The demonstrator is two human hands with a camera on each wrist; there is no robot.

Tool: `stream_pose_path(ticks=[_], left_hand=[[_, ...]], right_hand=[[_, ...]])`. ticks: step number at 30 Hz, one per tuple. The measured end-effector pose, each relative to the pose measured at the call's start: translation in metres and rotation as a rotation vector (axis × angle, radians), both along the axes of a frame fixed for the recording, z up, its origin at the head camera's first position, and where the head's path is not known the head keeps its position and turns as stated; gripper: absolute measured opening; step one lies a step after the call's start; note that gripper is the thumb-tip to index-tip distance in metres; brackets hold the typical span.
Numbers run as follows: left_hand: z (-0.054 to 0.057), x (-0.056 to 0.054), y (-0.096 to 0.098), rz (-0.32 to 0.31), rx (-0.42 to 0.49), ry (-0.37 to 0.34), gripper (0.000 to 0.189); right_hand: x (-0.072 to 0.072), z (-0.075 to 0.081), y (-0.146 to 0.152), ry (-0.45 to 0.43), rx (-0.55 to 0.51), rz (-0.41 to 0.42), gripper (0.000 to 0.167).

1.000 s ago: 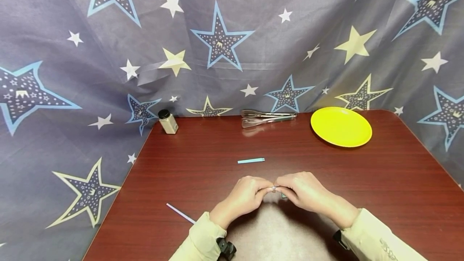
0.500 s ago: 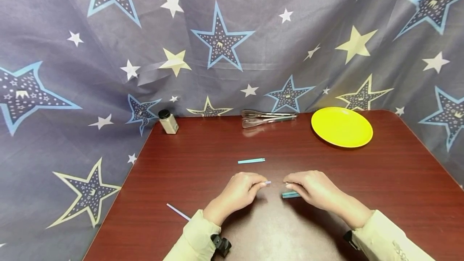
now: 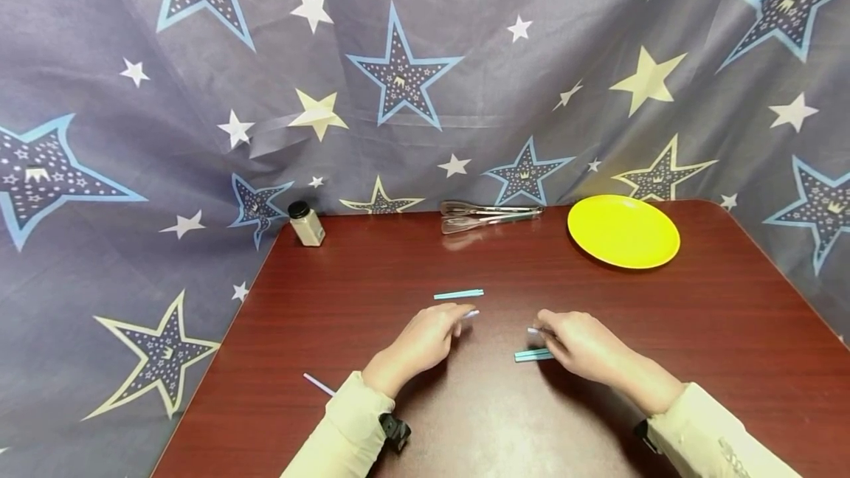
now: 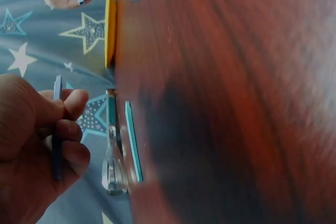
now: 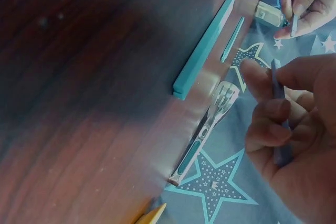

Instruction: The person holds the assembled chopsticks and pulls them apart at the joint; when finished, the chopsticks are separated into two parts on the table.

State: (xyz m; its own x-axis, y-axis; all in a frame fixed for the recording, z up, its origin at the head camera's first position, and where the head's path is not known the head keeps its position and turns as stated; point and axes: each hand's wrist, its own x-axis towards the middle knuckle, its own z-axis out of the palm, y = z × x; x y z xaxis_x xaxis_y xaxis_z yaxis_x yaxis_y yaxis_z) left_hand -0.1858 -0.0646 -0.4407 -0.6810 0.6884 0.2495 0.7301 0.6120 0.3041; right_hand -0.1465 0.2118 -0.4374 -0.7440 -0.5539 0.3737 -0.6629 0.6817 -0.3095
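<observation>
My left hand (image 3: 418, 344) pinches a short lavender stick (image 4: 56, 156) between thumb and fingers, just above the table. The stick's tip pokes out past the fingertips in the head view. Opposite it, my right hand (image 3: 592, 347) holds a second lavender stick (image 5: 279, 95), which lies across its curled fingers. A gap separates the two hands. Beneath the right hand, teal sticks (image 3: 532, 355) lie side by side on the table, partly covered by the hand. More teal sticks (image 3: 458, 294) rest farther back, near the left hand. Another lavender stick (image 3: 319, 383) runs under the left sleeve.
Along the back of the dark red table (image 3: 372, 264) stand a black-capped jar (image 3: 307, 226) at left, metal tongs (image 3: 490, 218) in the middle and a yellow plate (image 3: 623, 232) at right. A star-patterned curtain (image 3: 425, 153) hangs behind.
One second ago the fingertips met around a lavender piece. The hands have since drawn apart, each with a lavender stick, uncovering more of the teal sticks near the right hand.
</observation>
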Motion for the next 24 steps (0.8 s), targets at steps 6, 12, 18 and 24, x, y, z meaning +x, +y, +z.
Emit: stream_pose_path(ticks=[6, 12, 18, 24], left_hand=[[0.002, -0.009, -0.003, 0.117, 0.055, -0.049, 0.008], [0.001, -0.017, -0.004, 0.176, 0.092, -0.056, 0.008], [0.001, -0.024, -0.003, 0.167, 0.082, -0.029, 0.011], [0.002, -0.027, -0.002, 0.205, 0.076, -0.033, 0.01]], right_hand=[[-0.005, -0.002, 0.003, 0.036, -0.015, 0.032, 0.016], [-0.008, -0.005, 0.004, -0.022, -0.016, -0.024, 0.017], [-0.01, -0.007, 0.004, 0.02, -0.004, 0.011, 0.021], [-0.012, -0.01, 0.003, 0.037, 0.009, -0.005, 0.023]])
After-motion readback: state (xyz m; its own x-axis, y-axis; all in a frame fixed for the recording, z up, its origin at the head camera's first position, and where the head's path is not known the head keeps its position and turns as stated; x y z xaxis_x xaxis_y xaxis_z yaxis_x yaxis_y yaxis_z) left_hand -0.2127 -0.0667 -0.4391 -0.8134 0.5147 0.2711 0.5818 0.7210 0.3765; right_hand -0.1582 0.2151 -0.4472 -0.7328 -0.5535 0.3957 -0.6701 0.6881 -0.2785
